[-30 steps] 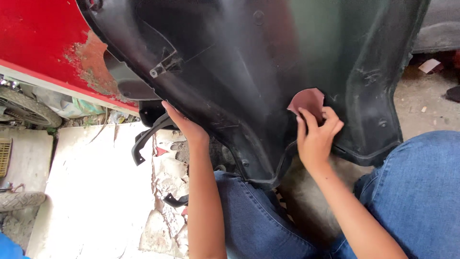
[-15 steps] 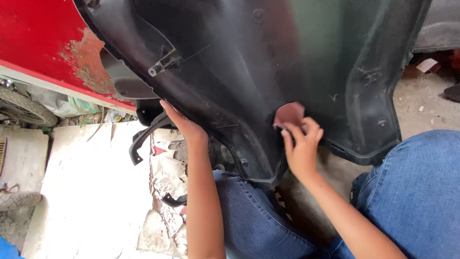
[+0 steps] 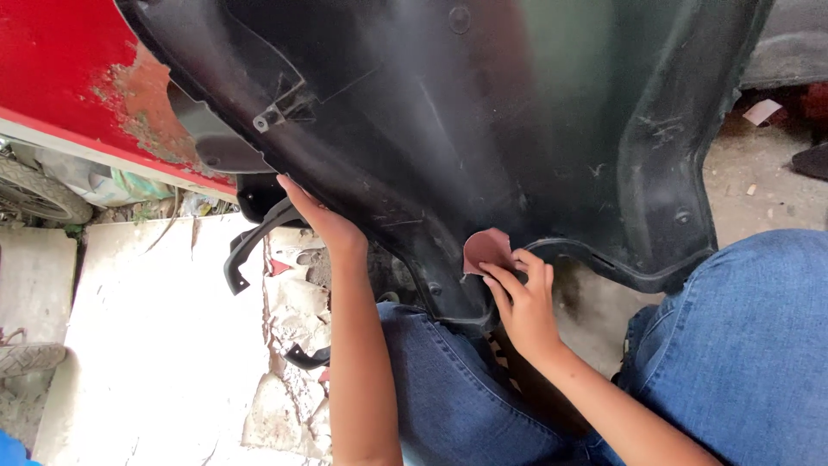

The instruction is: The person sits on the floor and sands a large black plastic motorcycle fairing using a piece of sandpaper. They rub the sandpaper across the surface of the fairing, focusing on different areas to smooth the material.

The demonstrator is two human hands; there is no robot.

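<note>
A large black plastic vehicle panel point(image 3: 483, 112) leans over my lap. My right hand point(image 3: 523, 298) presses a small reddish-brown piece of sandpaper point(image 3: 486, 248) against the panel's lower edge, fingertips on the paper. My left hand point(image 3: 321, 217) reaches under the panel's left rim and holds it from beneath; the fingers are partly hidden behind the rim. My knees in blue jeans point(image 3: 742, 345) sit below the panel.
A red body panel with a rusty worn patch point(image 3: 60, 78) lies at the upper left. A black curved bracket point(image 3: 250, 246) hangs below the panel. Pale cracked slabs point(image 3: 147, 345) cover the ground on the left, with rubble beside them. A tyre point(image 3: 34, 194) shows at the far left.
My right hand has slid the sandpaper leftward and down along the panel toward its lower edge. My left hand has stayed on the rim.
</note>
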